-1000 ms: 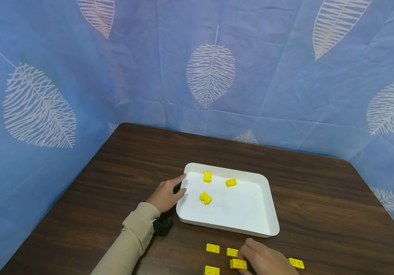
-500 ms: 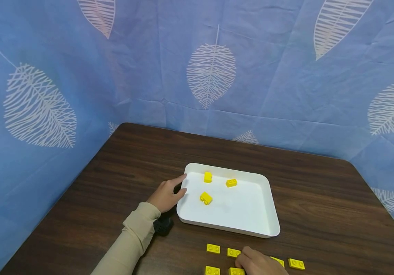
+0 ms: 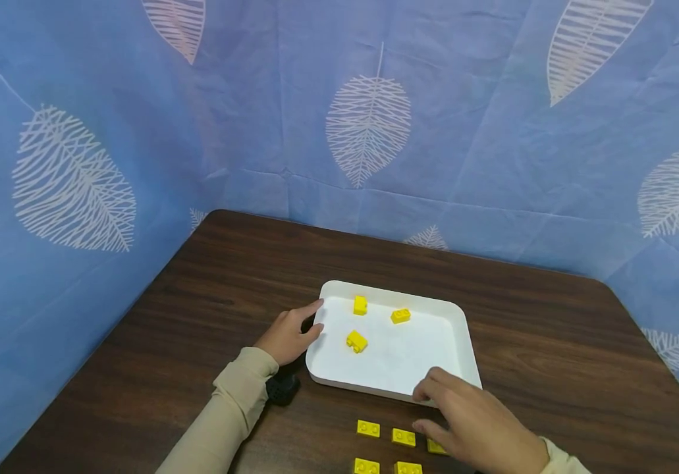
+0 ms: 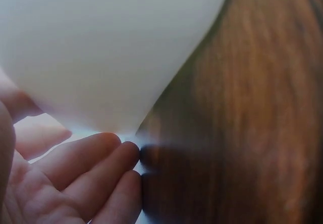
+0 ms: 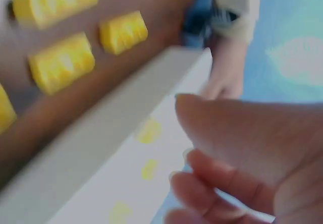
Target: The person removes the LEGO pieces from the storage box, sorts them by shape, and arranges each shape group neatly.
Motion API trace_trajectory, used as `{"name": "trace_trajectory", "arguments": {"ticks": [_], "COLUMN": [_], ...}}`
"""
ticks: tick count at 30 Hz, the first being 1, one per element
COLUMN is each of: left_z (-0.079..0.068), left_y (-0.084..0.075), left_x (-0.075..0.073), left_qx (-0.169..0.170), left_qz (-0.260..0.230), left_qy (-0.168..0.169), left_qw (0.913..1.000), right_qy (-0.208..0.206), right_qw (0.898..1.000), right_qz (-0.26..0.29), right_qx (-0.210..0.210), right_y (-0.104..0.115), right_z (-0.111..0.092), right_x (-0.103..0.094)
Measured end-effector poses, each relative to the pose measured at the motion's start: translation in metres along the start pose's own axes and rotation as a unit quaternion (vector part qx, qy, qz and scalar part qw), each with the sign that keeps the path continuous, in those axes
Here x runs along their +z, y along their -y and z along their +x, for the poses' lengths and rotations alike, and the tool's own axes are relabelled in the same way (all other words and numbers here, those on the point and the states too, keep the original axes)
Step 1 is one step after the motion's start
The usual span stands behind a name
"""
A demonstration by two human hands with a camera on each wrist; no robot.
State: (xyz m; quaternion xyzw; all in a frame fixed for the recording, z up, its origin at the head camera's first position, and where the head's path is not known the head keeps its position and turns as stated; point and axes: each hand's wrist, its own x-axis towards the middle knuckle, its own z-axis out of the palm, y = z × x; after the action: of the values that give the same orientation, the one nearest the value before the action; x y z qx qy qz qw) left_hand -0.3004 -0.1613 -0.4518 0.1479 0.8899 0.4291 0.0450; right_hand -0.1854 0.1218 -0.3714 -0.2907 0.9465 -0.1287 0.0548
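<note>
My left hand (image 3: 286,336) lies at the left end of a white rectangular tray (image 3: 469,349), its fairly straight fingertips touching the rim and outer wall. In the left wrist view its fingers (image 4: 101,183) lie along the tray wall. Inside the tray are yellow toy bricks (image 3: 356,341), one of them (image 3: 400,316) near the back wall. My right hand (image 3: 475,421) hovers over the tray's front right edge, thumb and fingers apart, holding nothing. Below and left of it, several yellow two-stud bricks (image 3: 368,428) stand in rows on the table; one brick (image 3: 436,446) is partly covered by that hand.
The dark wood table (image 3: 244,263) reaches back to a blue curtain (image 3: 256,99) with white leaf prints, which also hangs along the left side. A black device (image 3: 282,388) sits under my left wrist.
My right hand has let go of a yellow brick in the front row and moved forward to the tray's front right edge. My left hand has stayed at the tray.
</note>
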Motion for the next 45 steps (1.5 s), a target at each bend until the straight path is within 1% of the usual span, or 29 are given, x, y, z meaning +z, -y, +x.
{"name": "trace_trajectory", "arguments": {"ticks": [3,5,7,10,14,18,20,25,29,32,37,41,45], "left_z": [-0.001,-0.001,-0.002,-0.003,-0.004,-0.003,-0.001,0.000,-0.001,-0.002,-0.001,0.001,0.001], "left_y": [0.002,0.002,0.002,0.001,0.001,0.000,0.000,-0.001,-0.003,-0.004,-0.004,-0.004,-0.003], "left_x": [-0.001,-0.002,-0.002,-0.003,-0.004,-0.001,0.000,0.000,0.002,0.003,0.004,0.004,0.003], "left_qx": [0.004,0.007,0.013,0.020,0.030,0.039,0.038,0.041,0.043,0.043,0.041,0.033,0.018], "left_qz": [0.002,0.002,0.003,0.000,-0.002,0.004,0.009,0.013,0.007,0.004,0.011,0.016,0.015], "left_qy": [-0.004,-0.006,-0.007,-0.006,0.000,-0.002,-0.005,-0.013,-0.014,-0.010,-0.006,-0.005,-0.002], "left_qw": [1.0000,1.0000,0.9999,0.9998,0.9995,0.9992,0.9992,0.9990,0.9989,0.9990,0.9991,0.9993,0.9997], "right_qy": [-0.023,-0.021,-0.007,0.026,0.071,0.112,0.135,0.185,0.210,0.219,0.229,0.224,0.223], "right_qw": [0.999,0.997,0.996,0.995,0.993,0.990,0.986,0.979,0.973,0.971,0.971,0.973,0.974], "right_qz": [-0.026,-0.037,-0.043,-0.044,-0.032,-0.021,-0.026,-0.058,-0.080,-0.082,-0.064,-0.052,-0.043], "right_qx": [-0.042,-0.060,-0.074,-0.084,-0.087,-0.088,-0.091,-0.069,-0.048,-0.040,-0.023,-0.008,-0.013], "right_y": [-0.003,-0.006,-0.009,-0.014,-0.016,-0.013,-0.012,-0.011,-0.010,-0.012,-0.014,-0.015,-0.014], "right_z": [0.021,0.036,0.051,0.075,0.106,0.129,0.140,0.166,0.178,0.182,0.185,0.189,0.194], "right_x": [-0.016,-0.022,-0.026,-0.025,-0.019,-0.016,-0.016,-0.013,-0.004,0.002,0.005,0.003,0.002]}}
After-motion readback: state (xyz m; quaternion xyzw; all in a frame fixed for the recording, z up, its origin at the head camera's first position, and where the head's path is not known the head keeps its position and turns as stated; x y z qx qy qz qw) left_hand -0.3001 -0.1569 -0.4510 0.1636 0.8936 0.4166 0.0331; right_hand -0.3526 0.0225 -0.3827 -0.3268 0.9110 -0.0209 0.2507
